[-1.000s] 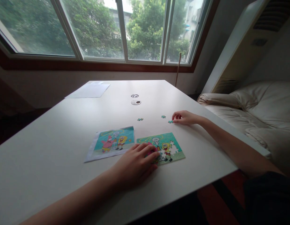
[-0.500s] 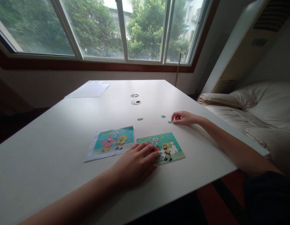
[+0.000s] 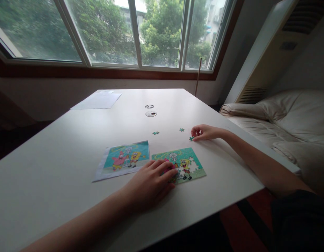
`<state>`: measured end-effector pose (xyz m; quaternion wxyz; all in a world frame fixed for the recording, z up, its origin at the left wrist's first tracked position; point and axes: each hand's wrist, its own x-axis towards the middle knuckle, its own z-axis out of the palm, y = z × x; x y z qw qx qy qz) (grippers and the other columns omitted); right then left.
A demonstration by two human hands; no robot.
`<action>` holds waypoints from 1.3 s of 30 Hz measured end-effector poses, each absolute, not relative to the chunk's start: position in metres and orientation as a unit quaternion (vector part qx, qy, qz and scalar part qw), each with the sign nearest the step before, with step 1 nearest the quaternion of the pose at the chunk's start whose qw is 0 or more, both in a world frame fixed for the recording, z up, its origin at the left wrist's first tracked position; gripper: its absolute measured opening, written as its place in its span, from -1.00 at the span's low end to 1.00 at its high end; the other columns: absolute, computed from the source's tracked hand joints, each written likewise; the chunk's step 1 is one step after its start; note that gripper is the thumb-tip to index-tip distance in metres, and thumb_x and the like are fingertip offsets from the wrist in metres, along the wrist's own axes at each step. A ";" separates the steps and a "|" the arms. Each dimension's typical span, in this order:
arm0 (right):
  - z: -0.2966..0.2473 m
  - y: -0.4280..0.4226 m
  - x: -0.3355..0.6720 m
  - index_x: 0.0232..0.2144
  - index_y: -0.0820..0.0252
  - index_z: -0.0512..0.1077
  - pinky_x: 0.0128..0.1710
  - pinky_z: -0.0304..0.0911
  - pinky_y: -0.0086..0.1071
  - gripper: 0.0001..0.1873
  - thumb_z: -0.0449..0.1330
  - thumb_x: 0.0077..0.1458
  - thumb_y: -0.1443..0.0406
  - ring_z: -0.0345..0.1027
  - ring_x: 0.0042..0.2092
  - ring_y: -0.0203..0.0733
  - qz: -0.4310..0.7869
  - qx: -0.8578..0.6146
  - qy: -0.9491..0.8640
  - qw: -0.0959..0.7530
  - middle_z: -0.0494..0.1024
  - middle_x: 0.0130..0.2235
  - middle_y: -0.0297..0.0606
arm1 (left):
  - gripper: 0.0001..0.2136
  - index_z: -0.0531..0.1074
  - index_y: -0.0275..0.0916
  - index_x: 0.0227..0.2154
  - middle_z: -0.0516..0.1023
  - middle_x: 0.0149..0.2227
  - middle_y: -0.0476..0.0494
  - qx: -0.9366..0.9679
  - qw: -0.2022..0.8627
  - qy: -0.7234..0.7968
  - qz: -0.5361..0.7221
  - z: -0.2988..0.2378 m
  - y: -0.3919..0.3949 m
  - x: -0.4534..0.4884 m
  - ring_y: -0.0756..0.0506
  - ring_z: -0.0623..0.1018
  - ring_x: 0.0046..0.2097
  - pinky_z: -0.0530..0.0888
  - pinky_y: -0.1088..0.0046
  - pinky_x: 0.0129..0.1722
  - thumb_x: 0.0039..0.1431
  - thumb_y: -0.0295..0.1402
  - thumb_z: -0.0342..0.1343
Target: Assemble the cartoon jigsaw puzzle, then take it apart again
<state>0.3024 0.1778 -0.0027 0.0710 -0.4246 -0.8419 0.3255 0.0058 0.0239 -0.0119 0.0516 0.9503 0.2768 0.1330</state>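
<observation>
My left hand [image 3: 155, 176] lies flat over the left part of a cartoon jigsaw puzzle [image 3: 184, 154], fingers stretched out. Gaps show in the puzzle's right side and near its lower middle; the area beneath my hand is hidden. Beyond the puzzle to the right, my right hand [image 3: 202, 133] pinches a small green puzzle piece [image 3: 191, 139] between thumb and fingers, at the tabletop. Two loose pieces lie close by: one puzzle piece [image 3: 182, 130] just left of that hand, another puzzle piece [image 3: 156, 133] farther left.
A printed reference picture [image 3: 126, 157] of the same cartoon lies left of the puzzle. Farther back on the white table [image 3: 59, 157] are a sheet of paper [image 3: 97, 100] and two round inserts [image 3: 151, 114]. A pale sofa [image 3: 295, 119] stands to the right.
The piece at my right fingertips has turned and shifted slightly toward me. My left hand stays in place on the puzzle.
</observation>
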 end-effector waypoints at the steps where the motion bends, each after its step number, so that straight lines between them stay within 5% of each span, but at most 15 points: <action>1: -0.002 0.177 0.302 -0.38 0.26 0.35 -0.43 0.13 -0.44 -0.71 0.23 -0.14 0.17 0.19 -0.40 -0.32 0.332 -0.420 -0.842 0.071 0.37 -0.42 -0.31 | -0.71 0.26 -0.18 -0.01 0.35 -0.01 -0.21 0.950 0.051 0.277 0.132 -0.012 0.024 0.006 -0.23 0.31 0.01 0.33 0.11 -0.07 0.21 -0.32 -0.10; 39: 0.015 0.153 0.281 -0.36 0.30 0.42 -0.40 0.16 -0.45 -0.69 0.20 -0.07 0.14 0.25 -0.39 -0.35 0.381 -0.354 -0.853 0.039 0.46 -0.40 -0.28 | -0.70 0.25 -0.18 0.01 0.34 0.00 -0.22 0.951 0.054 0.275 0.132 -0.012 0.024 0.005 -0.23 0.32 0.01 0.33 0.11 -0.07 0.22 -0.32 -0.11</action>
